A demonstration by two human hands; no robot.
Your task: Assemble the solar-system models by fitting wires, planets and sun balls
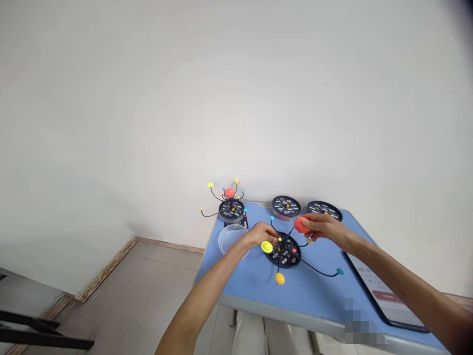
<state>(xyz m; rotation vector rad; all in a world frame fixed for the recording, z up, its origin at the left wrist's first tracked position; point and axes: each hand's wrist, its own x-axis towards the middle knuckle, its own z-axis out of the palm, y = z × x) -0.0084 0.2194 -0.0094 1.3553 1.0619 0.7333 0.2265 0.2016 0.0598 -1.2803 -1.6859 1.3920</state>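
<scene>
Coral-red plastic ball point(302, 225) is being pinched by the person's right hand point(327, 228) just above a black round-based wire model point(285, 256), apparently held clear of its arms, while the left hand point(260, 234) is reaching over the model's top, seemingly steadying it, its grip unclear. Both hands are working apart. Four yellow and teal tips are showing on the model. Nearby, a second wire model point(231, 209), two round black tins point(286, 206) point(323, 209), one clear plastic bowl point(231, 238) and one smartphone point(380, 291) are sitting on the blue worktop point(258, 286).

Red ball point(301, 225), seemingly, partly hidden by right-hand fingers point(314, 229).
</scene>
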